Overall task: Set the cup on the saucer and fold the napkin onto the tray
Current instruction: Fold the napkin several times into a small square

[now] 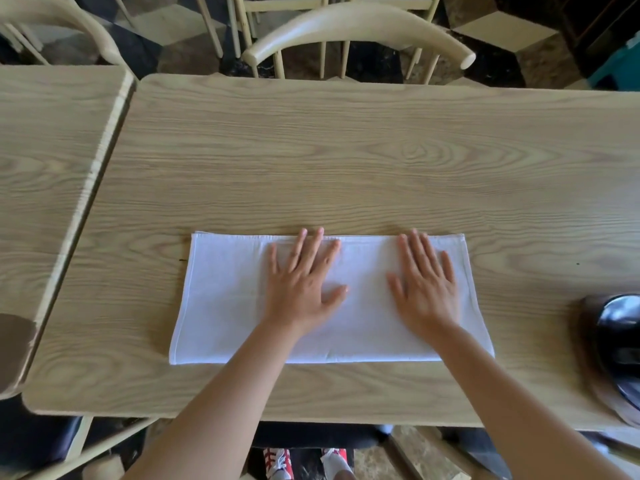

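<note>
A white napkin point(225, 299) lies flat as a wide rectangle on the wooden table point(346, 150), near its front edge. My left hand point(304, 282) rests palm down on the napkin's middle, fingers spread. On the napkin's right part my right hand point(426, 282) lies flat the same way. Neither hand grips the cloth. At the right edge of the view a dark glossy object point(620, 344) sits on the table, cut off by the frame; I cannot tell whether it is the tray. No cup or saucer shows.
A second wooden table point(52, 168) butts against the left side. A pale wooden chair point(360, 26) stands across the table, and more chairs behind it. A brown rounded thing point(14, 348) shows at the far left edge.
</note>
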Demonstrator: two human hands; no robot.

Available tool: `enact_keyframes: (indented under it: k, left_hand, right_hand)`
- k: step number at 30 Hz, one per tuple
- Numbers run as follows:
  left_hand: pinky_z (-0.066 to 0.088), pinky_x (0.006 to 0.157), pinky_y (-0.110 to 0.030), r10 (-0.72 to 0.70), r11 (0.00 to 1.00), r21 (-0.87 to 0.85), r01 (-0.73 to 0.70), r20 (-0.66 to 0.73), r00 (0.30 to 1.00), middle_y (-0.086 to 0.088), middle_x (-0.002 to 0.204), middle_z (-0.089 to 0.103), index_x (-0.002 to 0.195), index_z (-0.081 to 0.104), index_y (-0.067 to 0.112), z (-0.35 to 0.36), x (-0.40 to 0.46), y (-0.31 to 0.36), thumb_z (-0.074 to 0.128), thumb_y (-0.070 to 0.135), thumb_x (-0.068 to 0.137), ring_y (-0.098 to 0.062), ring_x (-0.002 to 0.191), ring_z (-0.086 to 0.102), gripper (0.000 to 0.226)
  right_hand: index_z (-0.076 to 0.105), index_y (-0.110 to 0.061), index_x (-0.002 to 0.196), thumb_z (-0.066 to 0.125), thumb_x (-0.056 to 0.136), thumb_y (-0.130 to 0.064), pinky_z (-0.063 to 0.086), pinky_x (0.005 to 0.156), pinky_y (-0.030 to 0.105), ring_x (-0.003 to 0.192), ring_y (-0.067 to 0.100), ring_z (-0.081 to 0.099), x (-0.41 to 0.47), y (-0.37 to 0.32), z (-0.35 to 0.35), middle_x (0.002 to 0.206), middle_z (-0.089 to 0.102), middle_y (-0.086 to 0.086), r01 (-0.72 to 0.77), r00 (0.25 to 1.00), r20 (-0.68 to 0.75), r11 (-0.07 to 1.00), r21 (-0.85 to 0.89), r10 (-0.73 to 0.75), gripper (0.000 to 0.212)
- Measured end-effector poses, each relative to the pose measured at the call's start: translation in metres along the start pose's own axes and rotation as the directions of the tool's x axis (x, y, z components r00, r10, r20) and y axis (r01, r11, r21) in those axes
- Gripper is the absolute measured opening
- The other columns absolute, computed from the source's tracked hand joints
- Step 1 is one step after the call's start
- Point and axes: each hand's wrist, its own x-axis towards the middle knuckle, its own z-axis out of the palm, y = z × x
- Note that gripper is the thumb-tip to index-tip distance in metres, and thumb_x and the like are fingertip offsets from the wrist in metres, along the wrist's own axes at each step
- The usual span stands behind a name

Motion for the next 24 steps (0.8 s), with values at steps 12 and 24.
enact_keyframes:
  k: [12, 24]
  left_hand:
    - [0.014, 0.107, -0.062, -0.019, 1.000, -0.014, 0.018, -0.029, 0.999, -0.002, 0.154, 0.024, 0.142, 0.028, 0.033, 0.001, 0.003, 0.003, 0.037, 0.061, 0.077, -0.023, 0.142, 0.019, 0.072]
    - [-0.001, 0.107, -0.063, -0.074, 0.997, 0.025, 0.075, -0.058, 0.996, 0.001, 0.157, 0.012, 0.145, 0.018, 0.031, -0.003, -0.005, 0.014, 0.024, 0.060, 0.083, -0.015, 0.144, 0.005, 0.068]
  right_hand:
    - [0.016, -0.023, 0.147, 0.025, 0.091, -0.046, 0.005, 0.113, 0.051, 0.143, 0.020, 0.013, -0.061, -0.072, -0.005, 0.155, 0.016, 0.005, -0.022, 1.000, -0.022, 0.999, 0.039, 0.023, 0.061]
    - [0.018, -0.023, 0.147, 0.022, 0.091, -0.047, -0.001, 0.116, 0.031, 0.143, 0.017, 0.010, -0.087, 0.022, -0.005, 0.155, 0.013, 0.003, -0.083, 0.992, 0.090, 0.993, -0.088, 0.091, 0.061]
